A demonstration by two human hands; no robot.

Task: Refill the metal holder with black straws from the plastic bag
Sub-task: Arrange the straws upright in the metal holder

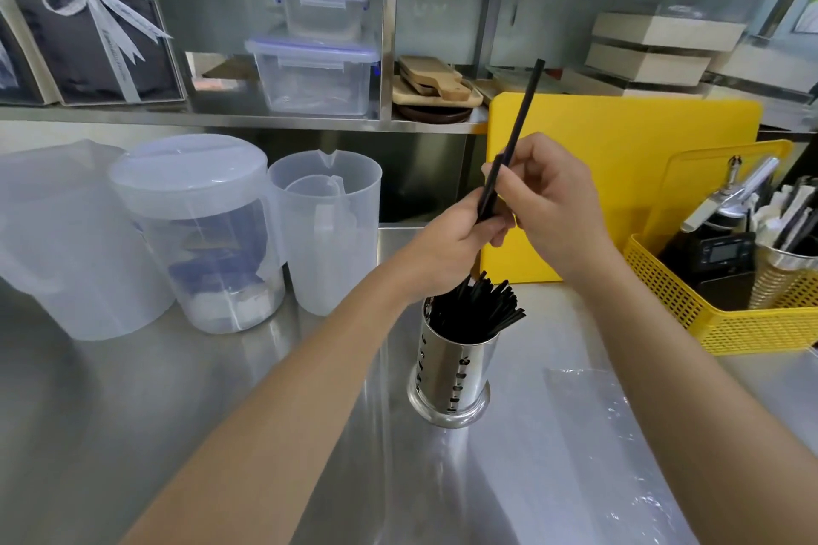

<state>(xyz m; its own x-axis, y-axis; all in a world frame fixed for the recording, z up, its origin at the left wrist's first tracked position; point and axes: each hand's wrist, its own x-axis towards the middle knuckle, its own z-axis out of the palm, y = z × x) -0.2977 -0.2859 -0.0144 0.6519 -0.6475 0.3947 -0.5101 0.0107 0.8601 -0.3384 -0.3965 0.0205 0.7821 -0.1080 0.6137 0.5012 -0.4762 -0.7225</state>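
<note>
A perforated metal holder [449, 376] stands upright on the steel counter, filled with several black straws [480, 305] that lean to the right. Above it, my left hand [451, 243] and my right hand [553, 208] both pinch black straws [522, 115] that point up and to the right; the longest one reaches well above my fingers. A flat, clear plastic bag [611, 425] lies on the counter to the right of the holder, and it looks empty.
Clear plastic pitchers [199, 230] stand at the left. A yellow cutting board [628, 155] leans behind my hands. A yellow basket [730, 323] with tools sits at the right. Lidded containers [316, 71] and wooden boards [434, 84] rest on the shelf behind.
</note>
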